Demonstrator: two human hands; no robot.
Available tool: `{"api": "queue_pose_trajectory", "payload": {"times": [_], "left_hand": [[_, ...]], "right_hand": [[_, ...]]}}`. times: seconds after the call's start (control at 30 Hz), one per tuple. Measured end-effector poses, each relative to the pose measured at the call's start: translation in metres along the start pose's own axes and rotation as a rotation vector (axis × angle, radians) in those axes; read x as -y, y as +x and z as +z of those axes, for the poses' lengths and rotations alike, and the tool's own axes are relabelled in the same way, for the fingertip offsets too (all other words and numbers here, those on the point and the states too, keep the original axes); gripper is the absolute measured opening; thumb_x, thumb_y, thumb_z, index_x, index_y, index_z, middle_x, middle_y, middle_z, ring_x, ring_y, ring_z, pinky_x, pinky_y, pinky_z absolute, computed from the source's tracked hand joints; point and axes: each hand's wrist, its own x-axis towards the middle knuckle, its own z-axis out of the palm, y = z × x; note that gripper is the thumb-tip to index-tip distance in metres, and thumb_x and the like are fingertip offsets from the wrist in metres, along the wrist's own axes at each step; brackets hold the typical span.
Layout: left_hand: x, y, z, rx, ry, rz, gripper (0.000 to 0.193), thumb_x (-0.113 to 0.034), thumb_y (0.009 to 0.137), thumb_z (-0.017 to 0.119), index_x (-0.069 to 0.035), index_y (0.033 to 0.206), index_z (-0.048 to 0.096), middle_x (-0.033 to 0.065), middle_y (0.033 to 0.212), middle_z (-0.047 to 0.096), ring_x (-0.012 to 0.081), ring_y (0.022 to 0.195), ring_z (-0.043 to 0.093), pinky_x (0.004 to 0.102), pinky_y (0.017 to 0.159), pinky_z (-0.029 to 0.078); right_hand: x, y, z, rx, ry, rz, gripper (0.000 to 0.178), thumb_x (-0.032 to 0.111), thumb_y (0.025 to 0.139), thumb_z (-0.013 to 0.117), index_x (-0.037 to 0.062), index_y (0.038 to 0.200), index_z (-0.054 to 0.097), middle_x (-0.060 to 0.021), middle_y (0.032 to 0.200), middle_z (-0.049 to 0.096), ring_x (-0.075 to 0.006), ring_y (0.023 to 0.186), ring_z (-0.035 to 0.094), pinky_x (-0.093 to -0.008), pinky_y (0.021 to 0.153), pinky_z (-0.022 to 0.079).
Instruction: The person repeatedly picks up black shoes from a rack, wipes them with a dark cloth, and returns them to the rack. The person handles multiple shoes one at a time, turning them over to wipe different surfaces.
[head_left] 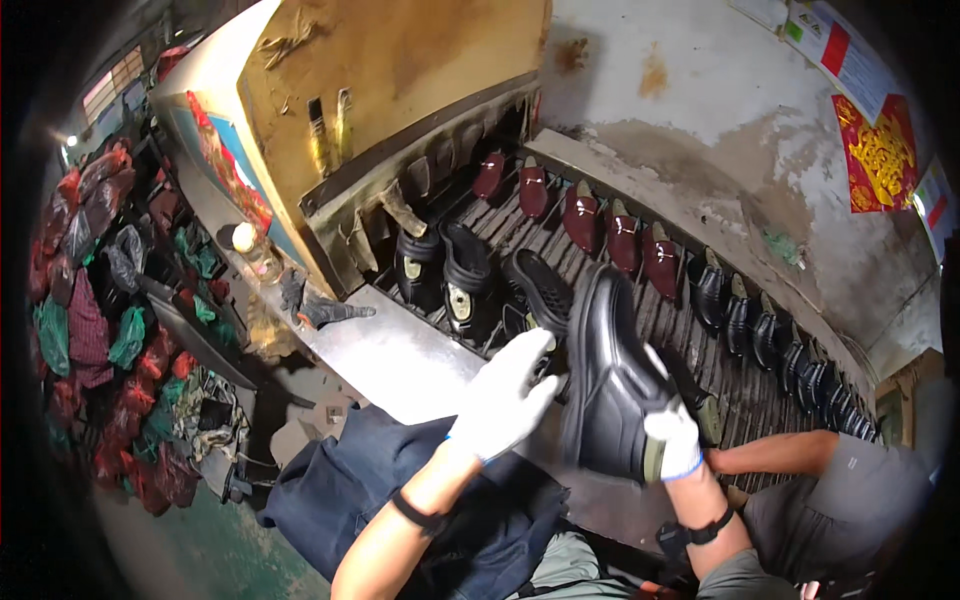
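Note:
A black leather shoe (pixel 612 375) stands nearly upright in front of me, toe pointing up and its thick sole toward the left. My right hand (pixel 674 432), in a white glove, is closed around its heel end. Left of the shoe, my left hand (pixel 508 393), also gloved in white, has its fingers and thumb apart and holds nothing. Just beyond its fingertips another black shoe (pixel 540 288) leans on the slatted conveyor (pixel 600 268). Two more black shoes, a left one (pixel 415 265) and a right one (pixel 464 275), rest by the machine opening with green-grey heel ends toward me.
A yellowish machine housing (pixel 400 85) with hanging flaps is at the far left. Dark red shoes (pixel 580 218) and black shoes (pixel 765 340) line the conveyor's far side. A bare metal ledge (pixel 400 360) borders it. A co-worker's arm (pixel 775 455) reaches in from the right. Dark cloth (pixel 350 470) lies near me.

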Motion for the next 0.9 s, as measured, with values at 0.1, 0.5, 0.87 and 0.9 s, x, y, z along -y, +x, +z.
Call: {"api": "queue_pose_trajectory", "payload": {"times": [0.1, 0.5, 0.87, 0.9], "left_hand": [[0.034, 0.048, 0.063, 0.051, 0.309, 0.185, 0.082, -0.028, 0.097, 0.079, -0.004, 0.168, 0.045, 0.0239, 0.170, 0.050, 0.0452, 0.156, 0.049, 0.0554, 0.129, 0.040], [-0.015, -0.045, -0.019, 0.468, 0.381, 0.453, 0.017, -0.021, 0.093, 0.062, -0.010, 0.105, 0.065, 0.0122, 0.094, 0.060, 0.0325, 0.091, 0.063, 0.0491, 0.083, 0.049], [-0.054, -0.208, -0.107, -0.053, 0.778, -0.351, 0.042, -0.019, 0.087, 0.082, -0.004, 0.123, 0.067, 0.0196, 0.119, 0.070, 0.0407, 0.114, 0.065, 0.0550, 0.102, 0.048], [-0.031, -0.226, -0.098, -0.169, 0.895, -0.569, 0.070, -0.020, 0.087, 0.084, 0.002, 0.149, 0.060, 0.0260, 0.142, 0.066, 0.0450, 0.140, 0.059, 0.0581, 0.126, 0.040]], "right_hand": [[0.017, 0.048, -0.047, -0.428, -0.448, 0.001, 0.095, 0.002, 0.089, 0.074, 0.0043, 0.175, 0.033, -0.0056, 0.110, 0.059, -0.0158, 0.094, 0.060, -0.0331, 0.086, 0.051], [-0.051, 0.147, -0.089, -0.555, -1.730, 0.308, 0.088, 0.022, 0.083, 0.082, 0.0111, 0.165, 0.051, -0.0297, 0.156, 0.060, -0.0465, 0.142, 0.061, -0.0531, 0.118, 0.051], [-0.160, 0.221, -0.116, -0.573, -1.411, 0.316, 0.114, 0.029, 0.070, 0.093, -0.0063, 0.166, 0.043, -0.0316, 0.144, 0.070, -0.0416, 0.130, 0.070, -0.0456, 0.110, 0.058], [-0.171, 0.235, -0.130, -0.556, -1.358, 0.266, 0.116, 0.027, 0.067, 0.095, -0.0050, 0.167, 0.044, -0.0299, 0.140, 0.072, -0.0382, 0.127, 0.073, -0.0439, 0.108, 0.059]]}}
